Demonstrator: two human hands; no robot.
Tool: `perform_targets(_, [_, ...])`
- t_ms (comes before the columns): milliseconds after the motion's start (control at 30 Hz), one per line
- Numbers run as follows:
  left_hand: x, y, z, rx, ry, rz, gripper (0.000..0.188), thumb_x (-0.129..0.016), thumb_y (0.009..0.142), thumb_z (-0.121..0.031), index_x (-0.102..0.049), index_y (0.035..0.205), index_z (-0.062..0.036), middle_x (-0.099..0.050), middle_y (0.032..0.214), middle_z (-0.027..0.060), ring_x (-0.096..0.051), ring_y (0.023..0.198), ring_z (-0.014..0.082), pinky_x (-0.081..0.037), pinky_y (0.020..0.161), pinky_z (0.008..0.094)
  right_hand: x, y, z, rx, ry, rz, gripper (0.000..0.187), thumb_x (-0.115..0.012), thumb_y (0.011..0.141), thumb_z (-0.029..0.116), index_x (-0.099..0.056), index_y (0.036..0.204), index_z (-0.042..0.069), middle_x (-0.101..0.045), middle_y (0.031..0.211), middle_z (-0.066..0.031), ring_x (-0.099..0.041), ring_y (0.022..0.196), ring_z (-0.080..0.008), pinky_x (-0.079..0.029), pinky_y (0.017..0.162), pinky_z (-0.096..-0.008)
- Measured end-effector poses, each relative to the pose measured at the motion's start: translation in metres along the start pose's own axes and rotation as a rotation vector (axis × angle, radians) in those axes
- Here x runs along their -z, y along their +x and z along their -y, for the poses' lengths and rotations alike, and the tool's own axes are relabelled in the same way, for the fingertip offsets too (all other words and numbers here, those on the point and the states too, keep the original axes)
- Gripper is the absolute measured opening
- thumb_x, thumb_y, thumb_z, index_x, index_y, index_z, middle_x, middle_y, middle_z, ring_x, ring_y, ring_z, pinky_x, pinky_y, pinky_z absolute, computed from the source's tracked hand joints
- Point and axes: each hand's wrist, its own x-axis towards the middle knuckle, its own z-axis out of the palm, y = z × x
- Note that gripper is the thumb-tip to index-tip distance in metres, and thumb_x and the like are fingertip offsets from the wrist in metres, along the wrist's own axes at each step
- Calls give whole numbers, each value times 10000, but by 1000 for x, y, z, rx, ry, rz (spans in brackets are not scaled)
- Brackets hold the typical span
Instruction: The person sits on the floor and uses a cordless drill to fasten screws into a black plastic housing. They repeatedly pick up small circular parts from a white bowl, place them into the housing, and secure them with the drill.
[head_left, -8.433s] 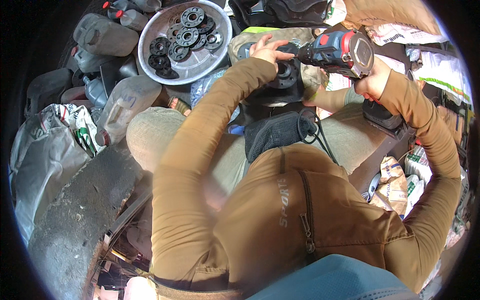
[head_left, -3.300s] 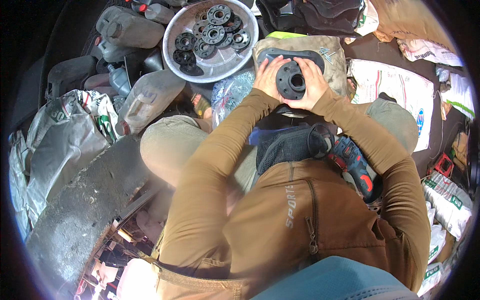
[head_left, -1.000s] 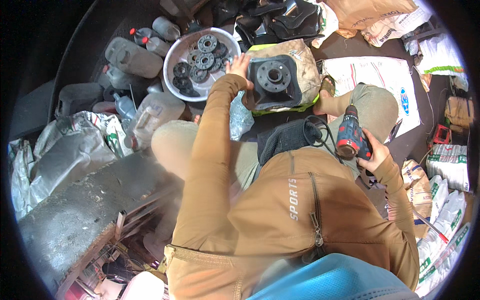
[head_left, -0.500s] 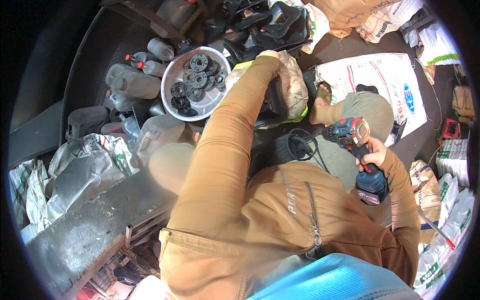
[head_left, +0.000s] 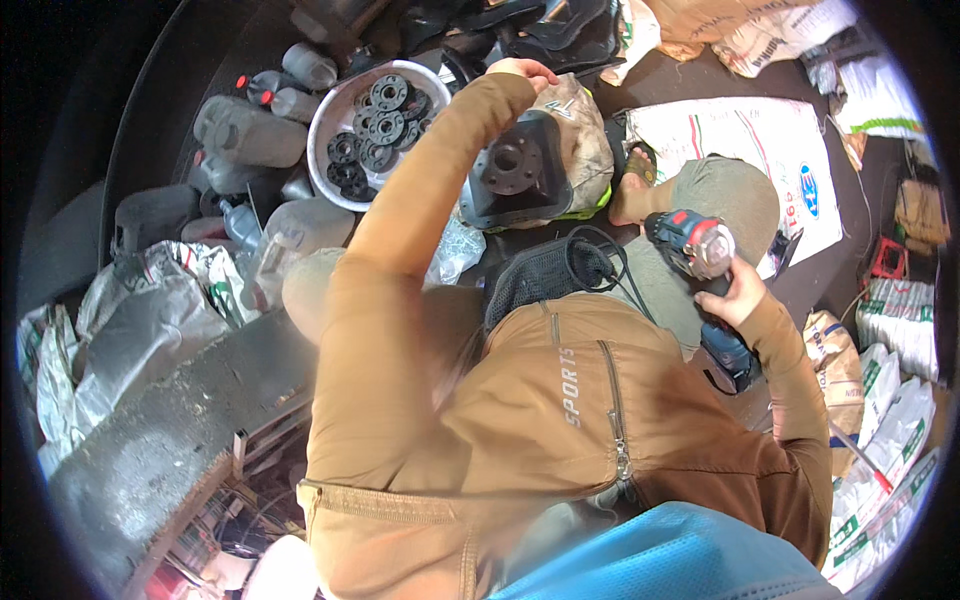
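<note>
My right hand (head_left: 735,292) grips a cordless drill (head_left: 697,243) with a dark blue and red body, held above my bent leg. Its blue battery (head_left: 727,352) hangs below my fingers and its nose faces left. My left arm stretches forward, and my left hand (head_left: 524,72) hovers by the far edge of a stained, whitish sack (head_left: 587,140). The left fingers reach to the right, partly spread, with nothing visible in them. Against the sack rests a black square moulded part (head_left: 545,190) with a round, holed flange (head_left: 508,165) on top.
A white basin (head_left: 322,165) to the left holds several black ring-shaped flanges (head_left: 386,127). Dusty jugs (head_left: 255,133) and bottles stand beyond it. Black moulded parts (head_left: 565,30) pile up at the back. A white printed sack (head_left: 740,140) lies right; a black mesh basket (head_left: 540,280) sits before me.
My left hand has moved up and slightly left, away from the sack. The black part with its flange now shows. The drill has turned slightly in my right hand.
</note>
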Motion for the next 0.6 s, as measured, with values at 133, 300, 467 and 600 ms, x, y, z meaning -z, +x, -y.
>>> perform_targets(133, [30, -88, 7, -217, -522, 92, 312, -680, 838, -141, -644, 1103, 20, -661, 868, 50, -592, 768, 103, -498, 749, 247, 26, -25, 32, -79, 32, 15, 465, -692, 699, 18, -516, 1126, -28, -618, 879, -110, -613, 740, -188, -504, 692, -345])
perform_targets(300, [21, -136, 15, -362, -475, -129, 198, -681, 845, -144, -694, 1005, -27, -651, 866, 44, -591, 761, 107, -495, 735, 242, 37, -31, 90, 286, 211, 15, 237, -640, 790, 94, -592, 989, -26, -613, 749, -68, -588, 634, -164, -474, 608, -287])
perform_targets(467, [19, -147, 21, -840, -166, -412, 123, -747, 762, -148, -717, 839, -58, -665, 804, 51, -630, 735, 178, -507, 673, 272, 8, -8, 151, 169, -86, 30, 124, -654, 782, 90, -626, 869, 5, -601, 673, -48, -561, 607, -121, -443, 567, -268])
perform_targets(600, [28, -157, 28, -787, -49, -465, 147, -768, 736, -160, -692, 823, -70, -664, 769, 49, -629, 697, 184, -502, 618, 274, -11, 11, 171, 168, -256, 67, 221, -641, 787, 87, -625, 998, 24, -601, 696, -44, -564, 600, -125, -445, 544, -275])
